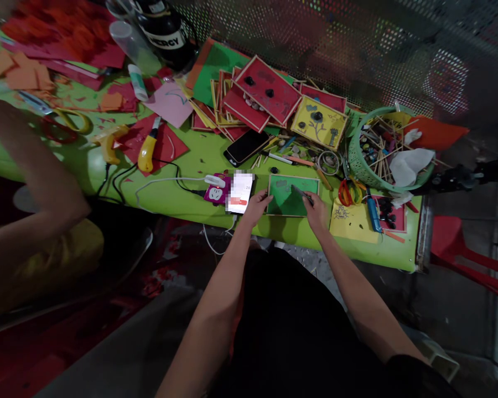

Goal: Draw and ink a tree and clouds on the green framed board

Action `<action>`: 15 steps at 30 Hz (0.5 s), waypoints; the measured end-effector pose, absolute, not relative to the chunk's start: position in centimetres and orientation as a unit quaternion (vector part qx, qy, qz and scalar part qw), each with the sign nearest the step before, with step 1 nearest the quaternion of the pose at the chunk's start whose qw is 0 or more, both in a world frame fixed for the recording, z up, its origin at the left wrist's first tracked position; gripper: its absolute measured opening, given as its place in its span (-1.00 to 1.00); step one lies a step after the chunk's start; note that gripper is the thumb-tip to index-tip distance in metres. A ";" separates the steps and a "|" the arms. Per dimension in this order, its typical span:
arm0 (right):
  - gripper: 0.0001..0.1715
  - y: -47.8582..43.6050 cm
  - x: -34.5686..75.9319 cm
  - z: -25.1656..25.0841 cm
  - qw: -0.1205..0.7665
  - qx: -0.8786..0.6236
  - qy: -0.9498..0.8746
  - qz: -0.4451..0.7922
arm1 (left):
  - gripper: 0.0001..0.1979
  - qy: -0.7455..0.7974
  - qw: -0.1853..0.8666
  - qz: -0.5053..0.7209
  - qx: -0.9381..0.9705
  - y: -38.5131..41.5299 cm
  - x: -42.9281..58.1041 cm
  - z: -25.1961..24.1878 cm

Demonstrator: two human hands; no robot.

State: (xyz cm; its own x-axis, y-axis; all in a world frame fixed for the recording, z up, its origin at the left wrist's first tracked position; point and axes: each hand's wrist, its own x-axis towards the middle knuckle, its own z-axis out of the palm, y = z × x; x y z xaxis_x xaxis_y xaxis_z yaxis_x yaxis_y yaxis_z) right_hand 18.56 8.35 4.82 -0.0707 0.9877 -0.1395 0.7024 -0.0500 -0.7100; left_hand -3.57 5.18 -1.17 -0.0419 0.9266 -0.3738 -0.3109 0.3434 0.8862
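A green card [288, 202] with a thin wooden-stick border lies flat on the table before me, grey markings near its top. My left hand [257, 207] is closed at the card's left edge, thumb over the border. In my right hand [317, 213] is a dark pen [302, 194], its tip slanting over the card's upper right part. A phone with a lit screen [239, 192] lies just left of my left hand. To the right of my right hand is a yellow sheet [352, 224] with a drawing, below red and yellow scissors [349, 192].
Framed cards [268, 91] are piled behind, near a dark phone [247, 148]. A green basket [369, 171] of sticks stands right. Glue guns [148, 152], a purple power socket [216, 192] and cables lie left. Another person's arm [37, 171] reaches in at far left.
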 end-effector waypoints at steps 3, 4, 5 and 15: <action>-0.68 8.4 18.5 4.8 0.220 -0.643 -0.655 0.329 | -0.48 0.527 0.627 0.494 0.291 5.1 -3.6 -1.1; -0.68 8.4 18.5 4.8 0.221 -0.643 -0.655 0.330 | -0.48 0.527 0.627 0.495 0.290 5.1 -3.6 -1.1; -0.67 8.4 18.5 4.8 0.221 -0.642 -0.655 0.330 | -0.48 0.527 0.627 0.495 0.290 5.1 -3.6 -1.1; -0.67 8.2 18.4 4.3 0.225 -0.639 -0.652 0.339 | -0.47 0.521 0.632 0.500 0.282 5.1 -3.6 -1.0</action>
